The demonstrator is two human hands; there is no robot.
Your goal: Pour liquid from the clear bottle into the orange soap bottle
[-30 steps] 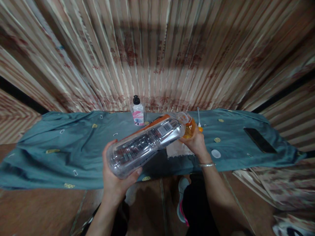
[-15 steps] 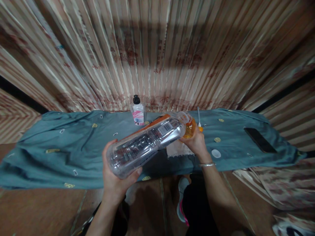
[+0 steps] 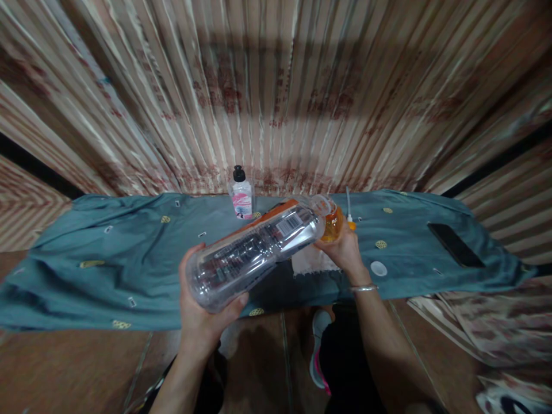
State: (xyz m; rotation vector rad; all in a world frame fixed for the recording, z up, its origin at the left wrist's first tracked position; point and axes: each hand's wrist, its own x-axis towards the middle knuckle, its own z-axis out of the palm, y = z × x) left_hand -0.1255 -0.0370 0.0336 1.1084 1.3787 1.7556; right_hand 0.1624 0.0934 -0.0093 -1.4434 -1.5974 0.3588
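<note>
My left hand is wrapped round the base of a large clear plastic bottle, which is tilted with its neck up to the right. That neck meets the mouth of a smaller orange bottle, gripped by my right hand. Whether liquid passes between them is too small to tell. Beyond the orange bottle, a pump top with a thin tube rests on the cloth. A white round cap lies right of my right wrist.
A small clear bottle with a black cap and pink label stands at the back of the green cloth. A pale cloth lies under my hands. The black phone is at the right, and a pleated curtain hangs behind.
</note>
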